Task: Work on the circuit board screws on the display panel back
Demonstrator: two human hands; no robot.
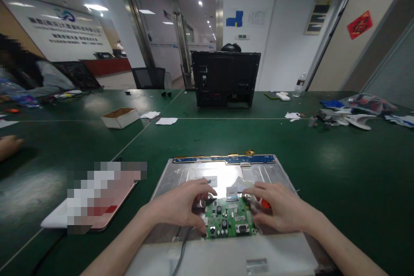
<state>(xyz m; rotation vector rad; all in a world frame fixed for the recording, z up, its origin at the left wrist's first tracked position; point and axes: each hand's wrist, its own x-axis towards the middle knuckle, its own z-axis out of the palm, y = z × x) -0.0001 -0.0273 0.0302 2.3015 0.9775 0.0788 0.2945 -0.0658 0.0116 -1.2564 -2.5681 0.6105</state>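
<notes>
A green circuit board (pixel 229 217) lies on the back of a silver display panel (pixel 284 177), between my two hands. My left hand (pixel 184 205) grips its left edge, with the thumb at the near corner and the fingers at the far corner. From the other side, my right hand (pixel 280 207) holds the right edge between thumb and fingers. A flat white ribbon cable (pixel 232 193) meets the board's far edge. Partly hidden under my right hand is a small orange-red thing (pixel 265 203). Along the panel's far edge runs a narrow blue circuit strip (pixel 223 160).
A grey cable (pixel 183 250) crosses the panel's near part. On the left are a partly blurred pinkish flat device (pixel 129 187) and another person's hand (pixel 9 146). Farther back stand a white box (pixel 120 118), a black monitor housing (pixel 226 79) and a bottle (pixel 299 85).
</notes>
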